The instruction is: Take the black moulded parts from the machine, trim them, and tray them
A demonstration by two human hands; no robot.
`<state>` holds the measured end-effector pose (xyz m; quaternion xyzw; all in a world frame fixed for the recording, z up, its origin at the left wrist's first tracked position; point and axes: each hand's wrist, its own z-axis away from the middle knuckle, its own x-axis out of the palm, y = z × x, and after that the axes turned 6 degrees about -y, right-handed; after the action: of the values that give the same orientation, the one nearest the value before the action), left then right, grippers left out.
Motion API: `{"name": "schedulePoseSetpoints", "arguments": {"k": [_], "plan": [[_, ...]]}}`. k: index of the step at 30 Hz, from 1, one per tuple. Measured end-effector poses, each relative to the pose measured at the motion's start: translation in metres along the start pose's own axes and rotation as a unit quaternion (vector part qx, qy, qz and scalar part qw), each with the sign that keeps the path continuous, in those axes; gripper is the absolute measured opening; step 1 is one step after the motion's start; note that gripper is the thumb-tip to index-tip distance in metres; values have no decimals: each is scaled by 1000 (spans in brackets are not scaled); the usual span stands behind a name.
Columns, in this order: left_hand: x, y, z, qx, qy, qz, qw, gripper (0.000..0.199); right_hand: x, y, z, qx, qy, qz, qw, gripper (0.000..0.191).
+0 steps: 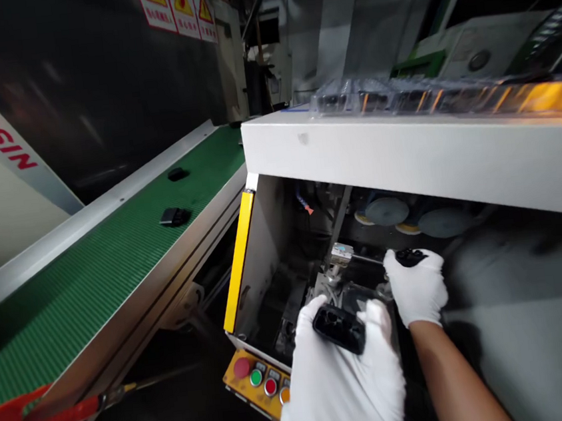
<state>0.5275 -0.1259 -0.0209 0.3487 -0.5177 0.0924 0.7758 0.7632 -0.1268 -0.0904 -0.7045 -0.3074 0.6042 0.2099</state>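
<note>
Both my hands wear white gloves. My left hand (342, 388) grips a hollow black plastic housing (340, 329) between thumb and fingers, its open side facing up toward me. Further in and to the right, my right hand (419, 293) is closed around a second black plastic part (410, 257), much of it hidden by the fingers. That hand is beside a metal fixture (342, 255) with a thin rod inside the machine; whether they touch, I cannot tell.
A green conveyor belt (116, 268) on the left carries two black parts (175, 216). A yellow button panel (257, 382) sits at the machine's front corner. Clear plastic trays (374, 99) line the white top (353, 136). Round discs (386, 211) hang beneath it. A red-handled tool (46, 419) is at lower left.
</note>
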Motion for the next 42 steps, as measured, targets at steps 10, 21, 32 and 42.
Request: {"name": "schedulePoseSetpoints", "arguments": {"k": [10, 21, 32, 42], "plan": [[10, -4, 13, -1, 77, 21, 997, 38, 13, 10, 1, -11, 50, -50, 997, 62], [-5, -3, 16, -21, 71, 4, 997, 36, 10, 12, 1, -5, 34, -40, 999, 68], [-14, -6, 6, -94, 91, 90, 987, 32, 15, 20, -3, -22, 45, -37, 998, 69], [-5, -5, -72, 76, 41, 2, 996, 33, 10, 11, 0, -12, 17, -35, 999, 63]]}}
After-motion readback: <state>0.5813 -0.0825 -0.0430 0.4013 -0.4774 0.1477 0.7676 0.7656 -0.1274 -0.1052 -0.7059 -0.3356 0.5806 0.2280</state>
